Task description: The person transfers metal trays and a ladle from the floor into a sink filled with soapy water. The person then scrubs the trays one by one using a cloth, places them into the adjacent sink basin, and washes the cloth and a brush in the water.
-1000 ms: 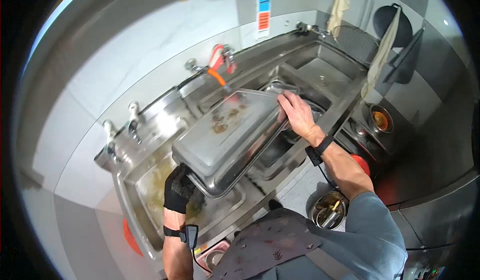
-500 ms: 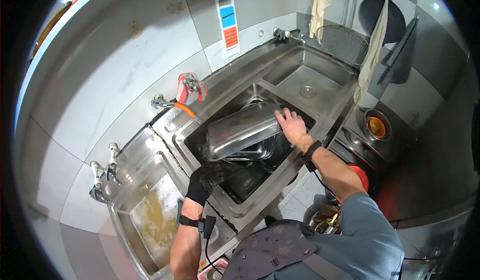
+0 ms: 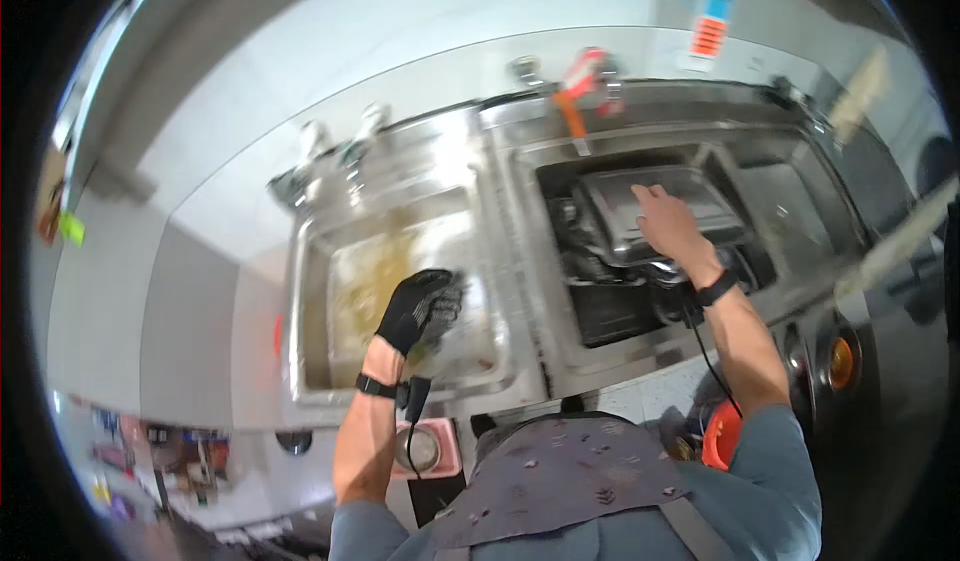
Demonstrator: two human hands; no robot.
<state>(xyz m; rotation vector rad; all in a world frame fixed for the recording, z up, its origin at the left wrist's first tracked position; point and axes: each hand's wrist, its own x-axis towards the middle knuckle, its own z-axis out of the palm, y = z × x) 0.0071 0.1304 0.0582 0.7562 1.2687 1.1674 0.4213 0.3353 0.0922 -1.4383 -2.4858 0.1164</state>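
Observation:
My left hand [image 3: 425,311], in a black glove, hangs over the left sink basin [image 3: 315,331], which holds cloudy yellowish water with foam. Its fingers are spread a little and nothing shows between them. My bare right hand [image 3: 668,223] is over a metal pan [image 3: 625,198] lying bottom up in the middle basin, its fingers apart near the pan's top; blur hides whether they touch it. Other metal containers [image 3: 590,261] lie partly beneath the pan.
An orange-tipped tap [image 3: 570,119] with a red and white cloth [image 3: 590,71] stands behind the middle basin. Two more taps [image 3: 355,151] are at the left. A third basin [image 3: 790,206] lies at the right. On the floor are a pink tray [image 3: 440,451] and a red bucket [image 3: 722,436].
The view has turned left. The pan, earlier held in my hands, now rests in the middle basin. My left hand has moved away from it to over the left basin.

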